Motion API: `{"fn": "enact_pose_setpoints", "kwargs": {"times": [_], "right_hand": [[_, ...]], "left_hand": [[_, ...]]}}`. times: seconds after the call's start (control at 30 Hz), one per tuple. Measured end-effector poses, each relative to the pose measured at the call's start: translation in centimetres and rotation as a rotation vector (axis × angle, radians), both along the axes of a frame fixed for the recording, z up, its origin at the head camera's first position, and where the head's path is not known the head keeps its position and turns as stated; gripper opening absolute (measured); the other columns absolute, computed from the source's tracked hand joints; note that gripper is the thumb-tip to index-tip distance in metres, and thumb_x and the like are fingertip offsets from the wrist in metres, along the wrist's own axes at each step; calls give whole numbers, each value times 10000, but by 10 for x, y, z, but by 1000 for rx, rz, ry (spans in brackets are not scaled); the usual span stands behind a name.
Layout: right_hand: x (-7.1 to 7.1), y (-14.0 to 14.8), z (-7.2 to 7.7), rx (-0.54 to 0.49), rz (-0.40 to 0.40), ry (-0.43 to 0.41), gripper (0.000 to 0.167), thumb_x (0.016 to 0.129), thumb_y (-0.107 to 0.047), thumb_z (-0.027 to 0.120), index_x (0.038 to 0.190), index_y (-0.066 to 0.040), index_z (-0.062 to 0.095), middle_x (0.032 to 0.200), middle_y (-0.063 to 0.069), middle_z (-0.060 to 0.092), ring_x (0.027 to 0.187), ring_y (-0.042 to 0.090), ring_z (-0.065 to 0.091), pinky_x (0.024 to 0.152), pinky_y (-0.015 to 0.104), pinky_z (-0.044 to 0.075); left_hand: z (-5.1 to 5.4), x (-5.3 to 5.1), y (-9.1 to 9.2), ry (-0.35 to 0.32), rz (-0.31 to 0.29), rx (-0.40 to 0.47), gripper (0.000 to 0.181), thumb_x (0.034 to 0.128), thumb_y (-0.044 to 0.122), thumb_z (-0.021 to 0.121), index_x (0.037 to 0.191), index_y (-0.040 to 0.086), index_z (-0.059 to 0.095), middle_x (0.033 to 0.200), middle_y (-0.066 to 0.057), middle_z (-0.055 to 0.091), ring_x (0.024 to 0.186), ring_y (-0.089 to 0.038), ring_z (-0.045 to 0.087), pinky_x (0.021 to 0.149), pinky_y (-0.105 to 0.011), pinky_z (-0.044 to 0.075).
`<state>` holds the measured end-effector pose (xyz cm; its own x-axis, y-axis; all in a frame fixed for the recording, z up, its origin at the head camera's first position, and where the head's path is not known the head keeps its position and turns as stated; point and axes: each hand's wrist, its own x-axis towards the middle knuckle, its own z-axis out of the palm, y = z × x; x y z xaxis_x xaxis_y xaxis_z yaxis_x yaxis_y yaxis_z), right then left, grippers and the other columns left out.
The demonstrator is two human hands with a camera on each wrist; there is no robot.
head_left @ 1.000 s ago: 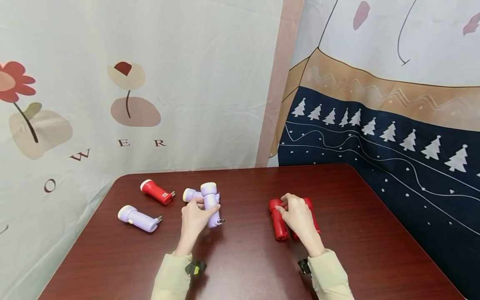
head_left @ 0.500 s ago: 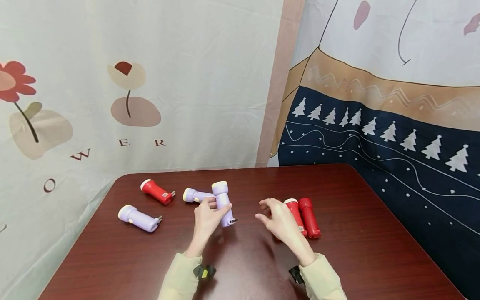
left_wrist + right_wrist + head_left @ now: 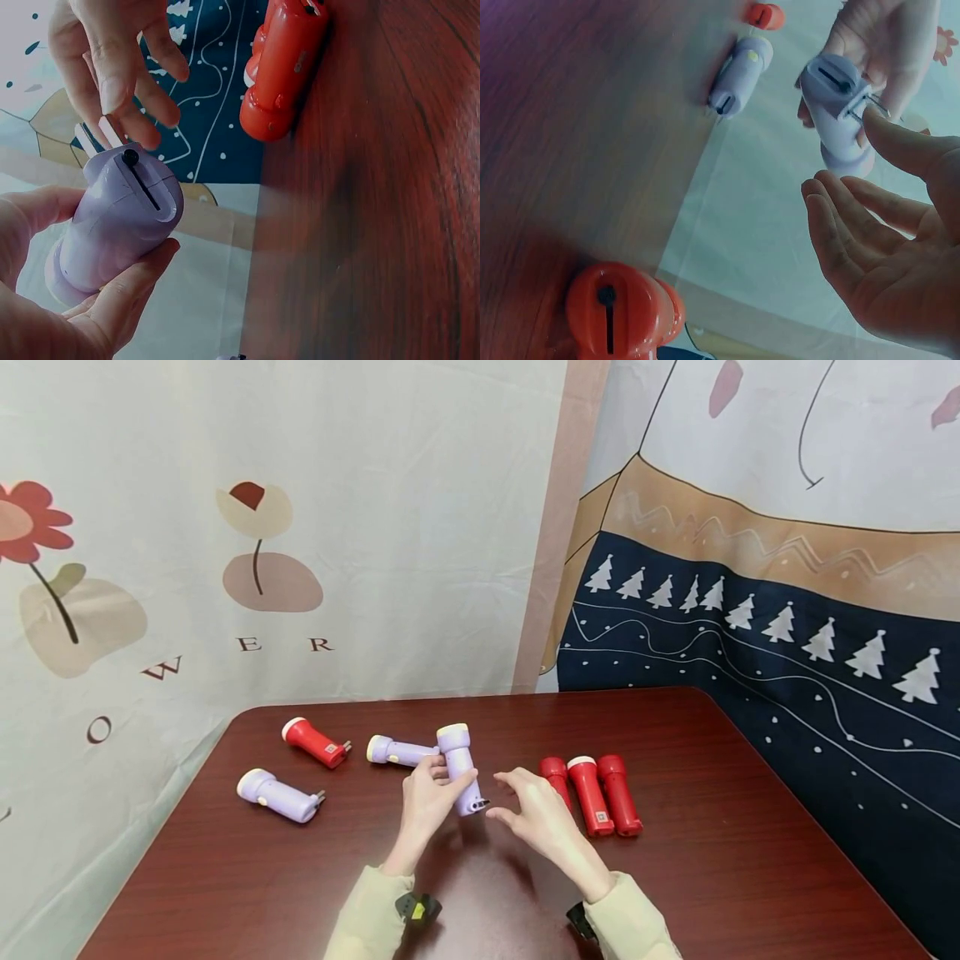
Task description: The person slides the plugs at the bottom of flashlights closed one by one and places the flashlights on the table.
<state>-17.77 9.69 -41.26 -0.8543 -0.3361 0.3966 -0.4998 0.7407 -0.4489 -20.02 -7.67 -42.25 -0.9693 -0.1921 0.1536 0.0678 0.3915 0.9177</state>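
The held lilac flashlight is in the left hand, lifted off the surface and tilted, its wide, pale-rimmed head pointing away from the person and its tail end nearer. The left thumb and fingers press on opposite sides of the barrel, closed round it with no slack showing. The right hand is just to the right of the held lilac flashlight, thumb and fingers spread well apart with nothing gripped between them; its thumb comes very near the metal prongs, and whether it touches them cannot be told. Beyond and to the left of the held lilac flashlight lies another lilac flashlight; farther left of it are a third lilac flashlight and a lone red flashlight, while three red flashlights lie side by side to its right. The shell looks like hard, smooth plastic, so the piece should be light and stiff, unlikely to give under a squeeze but likely to slide or roll in dry fingers if held loosely. The barrel below the flared head seems the surest hold, since the flare would check slipping. The unfolded prongs look like the weakest part, better not used for lifting, and the black slider on the tail could shift under a stray thumb.
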Motion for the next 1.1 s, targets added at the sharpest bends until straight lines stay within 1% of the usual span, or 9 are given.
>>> {"fn": "enact_pose_setpoints", "kwargs": {"times": [0.07, 0.2, 0.43, 0.63, 0.8, 1.1], "right_hand": [[0, -2, -1, 9, 13, 25, 455, 718, -216, 821, 1113, -52, 664, 995, 46, 684, 825, 158, 658, 732, 288, 551], [0, -4, -4, 18, 40, 82, 458, 695, -178, 833, 1099, -35, 673, 934, 46, 687, 795, 153, 658, 716, 283, 540], [0, -6, -5, 8, 69, 96, 452, 698, -147, 828, 1107, -26, 678, 940, 78, 697, 799, 189, 664, 720, 300, 536], [1, -8, -6, 15, 62, 124, 427, 697, -144, 827, 1092, -49, 696, 916, 51, 702, 802, 161, 649, 728, 291, 534], [1, -9, -7, 14, 48, 148, 408, 693, -143, 829, 1075, -60, 708, 887, 32, 698, 792, 151, 647, 711, 281, 533], [0, -9, -7, -11, 58, 183, 378, 691, -106, 824, 1048, -46, 715, 862, 42, 696, 760, 145, 641, 689, 266, 528]], "left_hand": [[1, 0, 1, 9, -4, 7, 523, 748, 245, 785, 1089, -95, 582, 978, -271, 694, 870, -343, 710, 763, -405, 562], [0, 0, 3, 0, -8, 21, 514, 752, 239, 782, 1086, -95, 581, 976, -269, 695, 876, -341, 709, 769, -408, 560], [0, 1, 5, -21, -6, 45, 513, 754, 232, 779, 1091, -97, 576, 980, -261, 693, 876, -324, 705, 772, -399, 557], [0, 1, 6, -21, -8, 52, 523, 754, 242, 782, 1097, -96, 576, 975, -257, 698, 877, -319, 710, 776, -396, 556], [0, 1, 7, -22, -9, 51, 515, 759, 248, 778, 1094, -89, 579, 965, -246, 702, 868, -309, 711, 771, -393, 554], [2, 1, 8, -31, -4, 44, 511, 761, 256, 774, 1095, -80, 582, 969, -238, 704, 871, -303, 710, 775, -392, 550]]}}
